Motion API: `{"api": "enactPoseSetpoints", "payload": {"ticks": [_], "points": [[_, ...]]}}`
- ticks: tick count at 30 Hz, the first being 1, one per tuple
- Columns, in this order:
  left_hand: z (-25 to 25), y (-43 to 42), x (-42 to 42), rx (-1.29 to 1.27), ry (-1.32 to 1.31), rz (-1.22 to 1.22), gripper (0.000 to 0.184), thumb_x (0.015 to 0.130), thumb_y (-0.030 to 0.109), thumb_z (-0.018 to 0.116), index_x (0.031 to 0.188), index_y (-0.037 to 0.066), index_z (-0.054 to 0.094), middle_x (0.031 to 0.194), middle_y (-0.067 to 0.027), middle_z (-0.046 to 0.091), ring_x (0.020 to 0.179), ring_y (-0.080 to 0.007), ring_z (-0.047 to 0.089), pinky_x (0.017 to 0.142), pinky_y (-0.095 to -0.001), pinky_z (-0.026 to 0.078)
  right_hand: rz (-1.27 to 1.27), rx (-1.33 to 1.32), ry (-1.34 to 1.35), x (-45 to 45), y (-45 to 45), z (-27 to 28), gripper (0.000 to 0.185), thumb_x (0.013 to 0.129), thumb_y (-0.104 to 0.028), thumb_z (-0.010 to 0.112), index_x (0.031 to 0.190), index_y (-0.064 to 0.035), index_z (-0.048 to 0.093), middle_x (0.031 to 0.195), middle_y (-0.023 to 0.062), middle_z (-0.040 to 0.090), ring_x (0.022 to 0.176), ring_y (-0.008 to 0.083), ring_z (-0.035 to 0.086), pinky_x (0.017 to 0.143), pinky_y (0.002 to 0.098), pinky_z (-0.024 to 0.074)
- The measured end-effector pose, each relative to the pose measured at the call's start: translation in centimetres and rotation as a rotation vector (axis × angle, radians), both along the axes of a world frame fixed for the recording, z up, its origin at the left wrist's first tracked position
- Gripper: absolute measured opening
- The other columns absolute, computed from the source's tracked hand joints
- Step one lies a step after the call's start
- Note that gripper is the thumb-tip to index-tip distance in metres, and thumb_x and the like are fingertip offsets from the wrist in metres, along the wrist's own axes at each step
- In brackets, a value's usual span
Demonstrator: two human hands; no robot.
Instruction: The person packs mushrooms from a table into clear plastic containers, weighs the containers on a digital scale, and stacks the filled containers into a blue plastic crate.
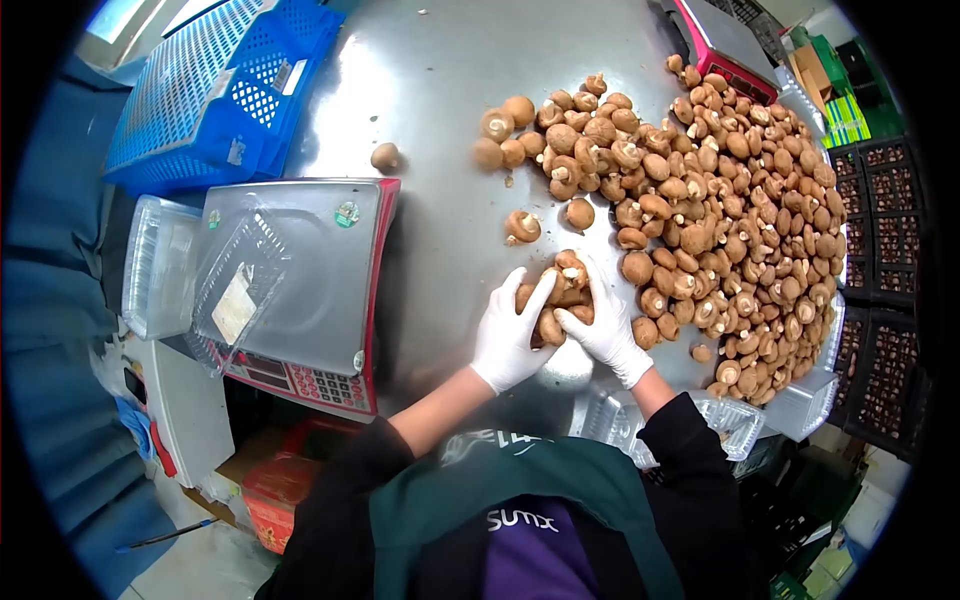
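Both of my hands wear white gloves and close from two sides around a small cluster of brown mushrooms (570, 290) above the metal table (440, 250). My left hand (512, 330) curves round the cluster's left side, thumb toward the middle. On the right, my right hand (610, 325) presses against the same mushrooms with its fingers stretched forward. Just beyond my fingers lie a loose mushroom (579, 213) and another with its stem showing (522, 227). A large mushroom pile (740, 220) spreads to the right.
At left stands a red-edged scale (300, 270) with a clear plastic tray (240, 285) on it. Stacked clear trays (160, 265) and blue crates (220, 100) are beside it. More clear trays (735, 425) lie near my right arm. A second scale (725, 45) is at the far right.
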State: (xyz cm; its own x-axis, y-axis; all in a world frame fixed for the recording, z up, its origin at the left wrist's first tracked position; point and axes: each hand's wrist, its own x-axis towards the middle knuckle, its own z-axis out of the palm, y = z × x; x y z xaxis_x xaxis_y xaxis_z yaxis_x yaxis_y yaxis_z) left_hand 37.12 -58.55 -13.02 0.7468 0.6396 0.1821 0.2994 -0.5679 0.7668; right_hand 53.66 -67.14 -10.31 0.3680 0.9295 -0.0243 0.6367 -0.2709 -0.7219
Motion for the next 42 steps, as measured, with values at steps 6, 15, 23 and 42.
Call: {"api": "enactPoseSetpoints", "payload": {"ticks": [6, 15, 23, 42], "points": [[1.2, 2.1, 2.6, -0.239, -0.017, -0.053, 0.100, 0.065, 0.023, 0.082, 0.152, 0.022, 0.034, 0.139, -0.0239, 0.038, 0.124, -0.0451, 0.045, 0.103, -0.0485, 0.044, -0.228, 0.127, 0.501, 0.1, 1.5, -0.9, 0.076, 0.087, -0.020, 0.073, 0.151, -0.0056, 0.035, 0.140, 0.0149, 0.054, 0.127, 0.0226, 0.055, 0.105, 0.0337, 0.0455], [6.6, 5.6, 2.3, -0.216, -0.076, -0.063, 0.102, 0.063, 0.014, 0.084, 0.152, 0.014, 0.034, 0.134, -0.0221, 0.038, 0.125, -0.0402, 0.047, 0.106, -0.0431, 0.043, -0.214, 0.217, 0.547, 0.4, 5.4, 4.0, 0.068, 0.087, -0.022, 0.074, 0.144, -0.0011, 0.044, 0.139, 0.0155, 0.051, 0.128, 0.0218, 0.050, 0.105, 0.0351, 0.0436], [15.6, 15.7, -9.5, 0.080, -0.204, 0.229, 0.102, 0.064, 0.012, 0.086, 0.151, 0.008, 0.034, 0.139, -0.0191, 0.040, 0.128, -0.0347, 0.045, 0.107, -0.0430, 0.043, 0.105, 0.278, 0.670, -10.3, 20.6, 13.6, 0.061, 0.087, -0.022, 0.073, 0.141, -0.0088, 0.050, 0.116, 0.0157, 0.068, 0.109, 0.0203, 0.066, 0.083, 0.0309, 0.0556], [11.0, 20.6, -32.7, -0.078, -0.098, 0.403, 0.076, 0.078, 0.008, 0.070, 0.148, 0.005, 0.041, 0.146, -0.0173, 0.048, 0.139, -0.0305, 0.043, 0.115, -0.0392, 0.033, 0.711, 0.359, 0.165, -23.7, 29.9, 9.3, 0.031, 0.087, -0.020, 0.067, 0.117, -0.0124, 0.063, 0.127, 0.0146, 0.055, 0.115, 0.0363, 0.058, 0.095, 0.0424, 0.0488]]}}
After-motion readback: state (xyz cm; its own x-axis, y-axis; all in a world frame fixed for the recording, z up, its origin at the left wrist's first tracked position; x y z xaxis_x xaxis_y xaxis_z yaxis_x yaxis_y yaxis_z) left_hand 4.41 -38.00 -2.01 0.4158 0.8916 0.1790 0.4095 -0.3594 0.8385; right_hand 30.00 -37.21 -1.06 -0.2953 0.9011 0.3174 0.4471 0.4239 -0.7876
